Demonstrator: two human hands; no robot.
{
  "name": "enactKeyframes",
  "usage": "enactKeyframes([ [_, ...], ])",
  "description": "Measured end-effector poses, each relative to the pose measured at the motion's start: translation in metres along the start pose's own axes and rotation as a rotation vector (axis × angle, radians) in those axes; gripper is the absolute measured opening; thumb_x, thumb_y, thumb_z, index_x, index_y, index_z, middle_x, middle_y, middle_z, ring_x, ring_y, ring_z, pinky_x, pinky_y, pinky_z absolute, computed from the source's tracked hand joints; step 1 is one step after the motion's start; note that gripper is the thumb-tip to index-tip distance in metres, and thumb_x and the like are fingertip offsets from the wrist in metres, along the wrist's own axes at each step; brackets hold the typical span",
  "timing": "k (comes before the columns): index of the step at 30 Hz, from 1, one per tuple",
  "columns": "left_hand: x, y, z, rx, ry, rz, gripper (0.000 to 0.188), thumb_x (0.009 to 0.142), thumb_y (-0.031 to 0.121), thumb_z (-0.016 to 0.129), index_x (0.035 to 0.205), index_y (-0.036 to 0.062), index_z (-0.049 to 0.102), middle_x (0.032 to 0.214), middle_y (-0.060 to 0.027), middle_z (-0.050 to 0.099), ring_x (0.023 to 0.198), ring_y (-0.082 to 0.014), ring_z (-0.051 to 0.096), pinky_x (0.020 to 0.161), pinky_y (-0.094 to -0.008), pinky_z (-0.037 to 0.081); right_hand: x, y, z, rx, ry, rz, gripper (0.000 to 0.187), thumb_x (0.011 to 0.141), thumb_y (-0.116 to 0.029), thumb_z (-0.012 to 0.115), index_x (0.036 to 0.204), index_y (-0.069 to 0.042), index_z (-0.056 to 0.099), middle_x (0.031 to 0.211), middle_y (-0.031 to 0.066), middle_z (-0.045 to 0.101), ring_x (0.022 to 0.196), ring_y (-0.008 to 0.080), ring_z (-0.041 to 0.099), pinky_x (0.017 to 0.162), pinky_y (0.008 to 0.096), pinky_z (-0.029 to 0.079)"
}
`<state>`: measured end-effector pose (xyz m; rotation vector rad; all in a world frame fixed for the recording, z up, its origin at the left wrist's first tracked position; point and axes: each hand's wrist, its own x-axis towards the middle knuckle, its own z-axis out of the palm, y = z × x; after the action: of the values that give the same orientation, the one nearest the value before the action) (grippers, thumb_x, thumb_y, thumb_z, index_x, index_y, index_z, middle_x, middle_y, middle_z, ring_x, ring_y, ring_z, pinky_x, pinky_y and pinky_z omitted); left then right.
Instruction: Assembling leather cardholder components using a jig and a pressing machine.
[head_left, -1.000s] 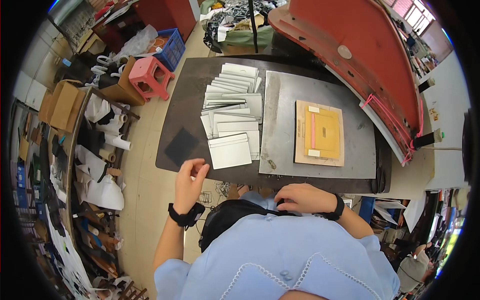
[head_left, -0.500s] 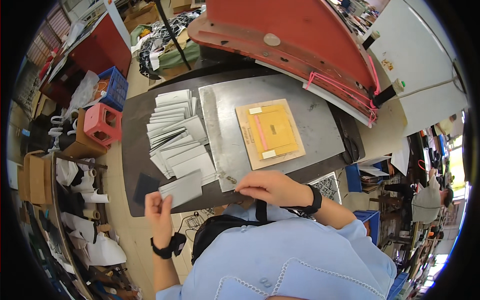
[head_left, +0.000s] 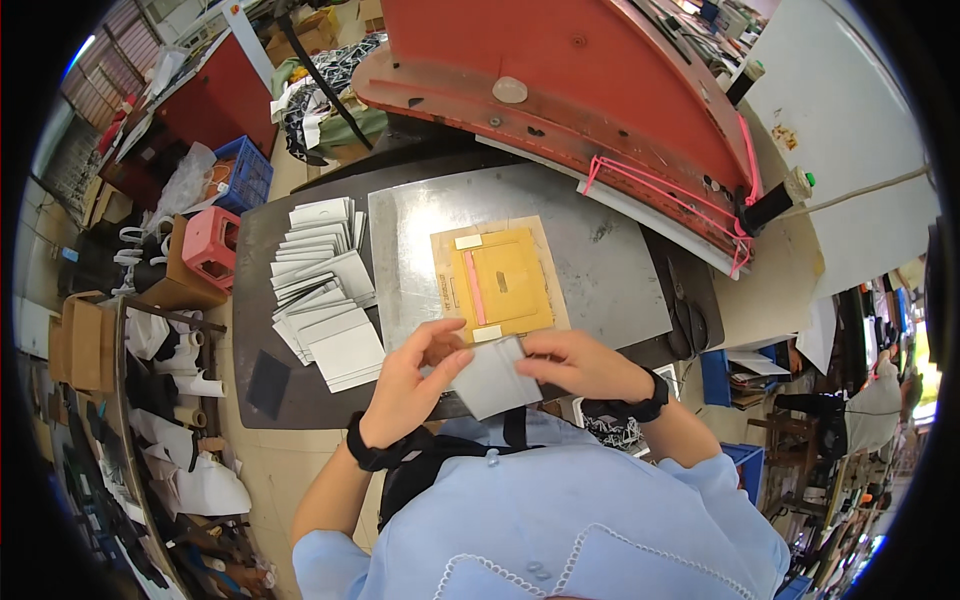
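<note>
Just above the person's chest, at the near edge of the dark table (head_left: 300, 400), both hands hold one pale grey card (head_left: 488, 378). It is a flat, plain rectangle, tilted so one corner points toward the body, with no print visible on the upper face. The left hand (head_left: 408, 385) curls around its left edge, thumb on top; the right hand (head_left: 572, 365) pinches the right edge, fingers closed over it. Both wrists wear dark bands. Beyond the card, a metal plate (head_left: 600, 260) carries a brown board with a yellow panel (head_left: 497, 280). To the left, a fanned stack of similar grey cards (head_left: 325, 290) lies on the table, with a dark square (head_left: 267, 383) near it.
</note>
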<state>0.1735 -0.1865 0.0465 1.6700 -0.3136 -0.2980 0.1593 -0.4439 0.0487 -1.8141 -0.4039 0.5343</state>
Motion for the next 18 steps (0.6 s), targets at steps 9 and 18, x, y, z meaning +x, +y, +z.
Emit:
enactKeyframes([
  [9,0.042,-0.013,-0.003,0.635,0.043,0.295,0.025,0.091,0.012,0.064,0.112,-0.0001,0.062,0.119,-0.0172,0.063,0.108,-0.0361,0.060,0.092,-0.0394,0.049,0.053,0.038,-0.044,0.312,0.437,0.065,0.034,0.095,-0.019,0.064,0.119,0.004,0.057,0.081,0.0015,0.066,0.066,0.0058,0.058,0.053,0.0215,0.045],
  [18,0.057,-0.023,0.001,0.822,-0.002,0.415,0.034,0.088,0.015,0.066,0.119,0.0012,0.059,0.132,-0.0155,0.058,0.121,-0.0347,0.053,0.099,-0.0414,0.045,0.065,0.046,-0.043,0.278,0.481,0.113,0.034,0.093,-0.017,0.068,0.116,0.005,0.059,0.076,-0.0011,0.062,0.061,0.0038,0.052,0.051,0.0199,0.041],
])
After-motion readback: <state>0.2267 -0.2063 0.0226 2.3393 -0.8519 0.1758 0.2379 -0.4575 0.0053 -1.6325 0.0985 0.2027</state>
